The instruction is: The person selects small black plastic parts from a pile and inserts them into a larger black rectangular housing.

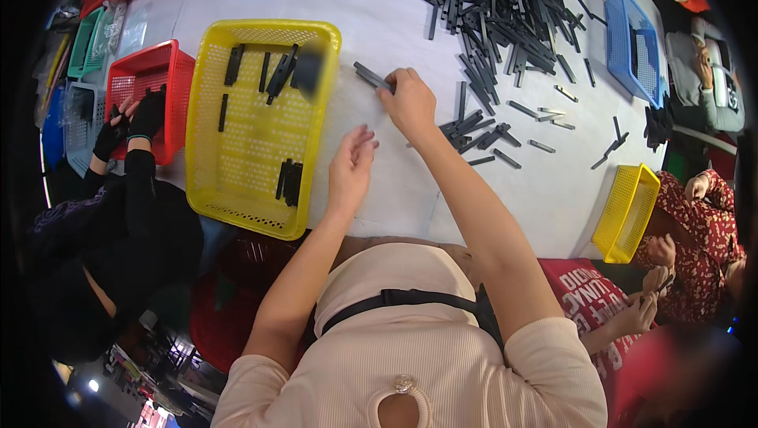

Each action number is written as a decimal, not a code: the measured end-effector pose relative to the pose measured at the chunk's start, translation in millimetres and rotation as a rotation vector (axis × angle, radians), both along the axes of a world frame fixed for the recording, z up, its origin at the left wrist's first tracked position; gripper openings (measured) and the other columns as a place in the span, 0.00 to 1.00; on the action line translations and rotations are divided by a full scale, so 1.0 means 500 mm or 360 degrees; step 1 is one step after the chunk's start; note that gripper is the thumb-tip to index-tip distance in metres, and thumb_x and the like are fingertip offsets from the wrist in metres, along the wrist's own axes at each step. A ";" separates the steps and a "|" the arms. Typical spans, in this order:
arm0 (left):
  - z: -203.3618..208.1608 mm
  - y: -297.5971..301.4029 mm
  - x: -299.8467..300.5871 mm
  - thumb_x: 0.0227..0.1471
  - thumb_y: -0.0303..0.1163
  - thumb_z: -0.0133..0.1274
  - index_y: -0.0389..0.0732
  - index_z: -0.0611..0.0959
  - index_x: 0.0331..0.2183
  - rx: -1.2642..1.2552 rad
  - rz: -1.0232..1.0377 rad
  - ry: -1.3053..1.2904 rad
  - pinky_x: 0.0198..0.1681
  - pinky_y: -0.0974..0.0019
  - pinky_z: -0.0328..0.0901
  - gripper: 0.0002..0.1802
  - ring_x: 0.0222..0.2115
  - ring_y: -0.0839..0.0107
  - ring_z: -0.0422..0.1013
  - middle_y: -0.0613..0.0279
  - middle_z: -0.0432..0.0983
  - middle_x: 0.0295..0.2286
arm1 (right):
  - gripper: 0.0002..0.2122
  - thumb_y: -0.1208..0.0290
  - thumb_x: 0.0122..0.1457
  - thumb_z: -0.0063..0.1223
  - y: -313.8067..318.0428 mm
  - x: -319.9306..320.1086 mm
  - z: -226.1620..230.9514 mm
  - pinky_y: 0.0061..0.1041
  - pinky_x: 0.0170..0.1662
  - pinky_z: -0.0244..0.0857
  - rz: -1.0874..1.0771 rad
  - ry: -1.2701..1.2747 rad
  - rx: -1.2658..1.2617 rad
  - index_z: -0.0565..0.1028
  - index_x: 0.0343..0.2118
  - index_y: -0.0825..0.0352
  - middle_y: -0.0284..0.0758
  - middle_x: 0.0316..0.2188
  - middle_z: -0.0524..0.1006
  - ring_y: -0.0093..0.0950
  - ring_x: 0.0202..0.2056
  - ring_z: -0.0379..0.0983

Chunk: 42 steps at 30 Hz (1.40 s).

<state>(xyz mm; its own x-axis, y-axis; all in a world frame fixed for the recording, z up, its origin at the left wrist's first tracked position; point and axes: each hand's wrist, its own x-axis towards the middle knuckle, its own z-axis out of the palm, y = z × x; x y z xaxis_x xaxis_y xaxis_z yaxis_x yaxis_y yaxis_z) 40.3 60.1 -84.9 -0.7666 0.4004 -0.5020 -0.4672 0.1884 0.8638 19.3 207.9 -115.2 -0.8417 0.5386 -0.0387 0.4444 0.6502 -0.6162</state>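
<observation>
My right hand [411, 104] pinches a dark, narrow plastic strip [368, 75] between thumb and fingers, just above the white table. It may be more than one strip stacked together; I cannot tell. Lower and to the left, my left hand [351, 174] holds nothing, its fingers loosely curled and apart. That hand is beside the right rim of a large yellow basket [322, 124]. Inside the basket lie several black strips [280, 76] at the far end and a small bundle [290, 183] near its front right corner. A blurred dark patch covers the basket's far right corner.
A big heap of black strips [489, 13] spreads over the far middle of the table [379, 199]. At left, a co-worker's black-gloved hands [147, 116] are at a red basket [181, 84]. A blue basket [624, 49] and a smaller yellow basket [626, 211] stand right, near other seated people.
</observation>
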 end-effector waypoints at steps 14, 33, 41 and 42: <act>0.032 0.095 0.025 0.51 0.27 0.46 0.31 0.63 0.47 0.0425 0.0115 -0.0785 0.43 0.67 0.65 0.21 0.42 0.63 0.67 0.50 0.68 0.40 | 0.10 0.71 0.38 0.59 -0.045 0.276 0.124 0.25 0.22 0.63 -0.0279 0.0160 -0.0325 0.71 0.24 0.66 0.32 0.22 0.72 0.26 0.20 0.69; 0.049 0.097 0.066 0.54 0.34 0.42 0.39 0.68 0.44 0.0047 -0.0502 -0.0843 0.30 0.70 0.69 0.16 0.30 0.66 0.73 0.58 0.72 0.28 | 0.06 0.72 0.44 0.55 0.347 0.347 0.015 0.29 0.31 0.65 -0.0495 0.0021 0.0520 0.75 0.28 0.60 0.29 0.28 0.72 0.30 0.32 0.69; 0.050 0.103 0.095 0.54 0.35 0.42 0.40 0.70 0.43 0.0080 -0.0644 -0.0945 0.28 0.70 0.69 0.15 0.28 0.69 0.73 0.60 0.72 0.28 | 0.07 0.71 0.43 0.56 0.375 0.341 -0.002 0.27 0.31 0.65 -0.0190 -0.0212 0.0385 0.75 0.28 0.62 0.29 0.25 0.72 0.29 0.30 0.69; 0.048 0.102 0.096 0.54 0.35 0.41 0.40 0.69 0.43 0.0077 -0.0632 -0.0931 0.28 0.70 0.69 0.15 0.27 0.69 0.73 0.60 0.71 0.28 | 0.07 0.71 0.43 0.56 0.360 0.344 0.015 0.27 0.30 0.64 -0.0249 -0.0215 0.0163 0.75 0.27 0.62 0.29 0.25 0.72 0.29 0.28 0.69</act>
<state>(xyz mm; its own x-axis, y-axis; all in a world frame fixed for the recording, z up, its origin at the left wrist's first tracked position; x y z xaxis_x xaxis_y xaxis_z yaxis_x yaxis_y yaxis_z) 88.4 110.9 -60.8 -0.1680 0.6258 -0.7617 -0.7612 0.4087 0.5036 191.4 387.9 -107.9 -0.7383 0.6692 -0.0839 0.6189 0.6227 -0.4787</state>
